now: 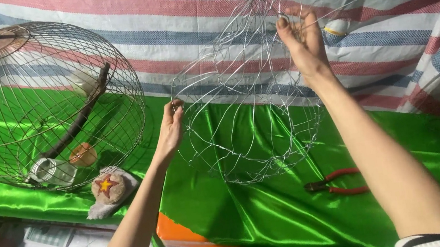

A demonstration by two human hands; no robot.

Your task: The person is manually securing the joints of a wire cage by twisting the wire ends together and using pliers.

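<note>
I hold a half-built wire cage frame (245,97) up over the green satin cloth (256,216), and I place everything else from it. My left hand (170,129) is at the frame's left edge, about halfway up, fingers curled in and pinching one of the thin silver wires. My right hand (302,37) is high on the frame's upper right side, fingertips pressed together on the wires near where the loose ends fan out at the top. The frame is tilted and seems to hang between my hands; I cannot tell whether its bottom touches the cloth.

Below and to the right of the frame, red-handled pliers (336,183) lie flat on the cloth, well apart from both hands. Far to the frame's left stands a finished round wire cage (39,103) with a wooden perch (78,117) slanting through it and a small white cup (53,171) at its base. Just beside that cage, toward the frame, sits a painted stone (107,188) with a star on it. Behind the frame hangs a striped woven tarp (390,30).
</note>
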